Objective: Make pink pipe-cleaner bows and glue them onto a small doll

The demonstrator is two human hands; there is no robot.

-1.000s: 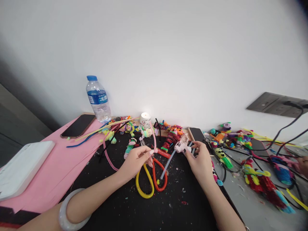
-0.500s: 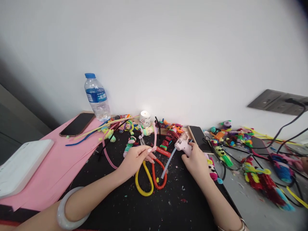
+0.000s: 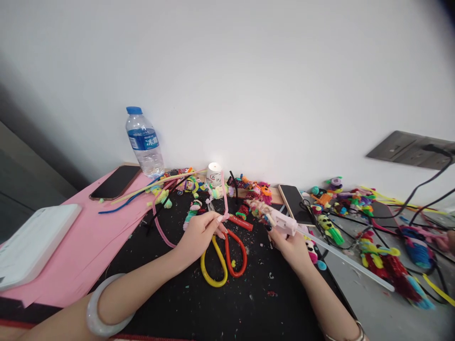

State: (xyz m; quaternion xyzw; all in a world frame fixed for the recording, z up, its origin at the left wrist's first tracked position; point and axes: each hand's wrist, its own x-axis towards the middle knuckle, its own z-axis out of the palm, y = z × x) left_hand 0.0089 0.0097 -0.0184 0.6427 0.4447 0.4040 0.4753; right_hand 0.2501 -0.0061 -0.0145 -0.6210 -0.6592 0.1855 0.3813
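Between the fingertips of my left hand (image 3: 202,233) is a pink pipe cleaner (image 3: 225,196), bent at the pinch, one end pointing up. My right hand (image 3: 289,246) is closed around a pale pink hot glue gun (image 3: 280,220). Its nozzle end points left toward the pipe cleaner, apart from it, and looks crusted with residue. A long translucent glue stick (image 3: 348,256) sticks out of its back toward the lower right. Scissors with one yellow and one red handle (image 3: 245,255) lie beneath my left fingers. Beside them is a red tube-shaped item (image 3: 241,222) with printing.
Pipe-cleaner figures lie along the wall and at right, among them a red one (image 3: 389,265). A water bottle (image 3: 145,142), a dark phone (image 3: 115,182), a white box (image 3: 39,241), a paper cup (image 3: 214,174) and another phone (image 3: 295,201) stand or lie around the black mat (image 3: 213,312). Black cables run at right.
My right hand has lifted the glue gun and turned it, so the glue stick now points right instead of down-left. My left hand and the pink pipe cleaner shifted slightly left.
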